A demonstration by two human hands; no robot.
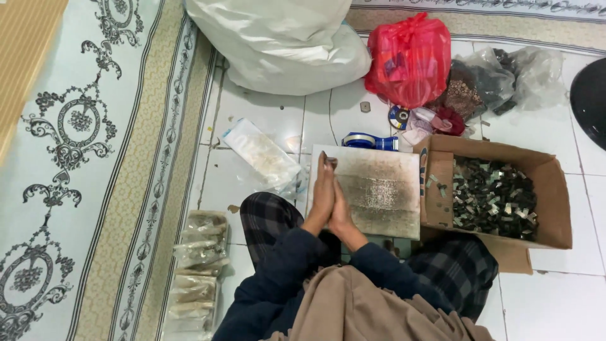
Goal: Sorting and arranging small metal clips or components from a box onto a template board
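Note:
My left hand [322, 192] and my right hand [344, 213] are pressed flat together, palm to palm, fingers straight and pointing away from me. They hover over the left edge of a worn grey square board [379, 189] lying on the white tiled floor. A tiny dark piece [332, 163] shows at the fingertips; whether anything lies between the palms is hidden. To the right of the board stands an open cardboard box [550, 173] with several small shiny metal pieces [492, 197] in it.
A blue tape dispenser [369, 140] lies behind the board. A clear filled bag [262, 151] lies to the left, and stacked clear packets [199, 265] sit by my left knee. A white sack [284, 44], a red bag [410, 60] and grey bags [499, 79] stand at the back. A patterned carpet [95, 158] covers the left.

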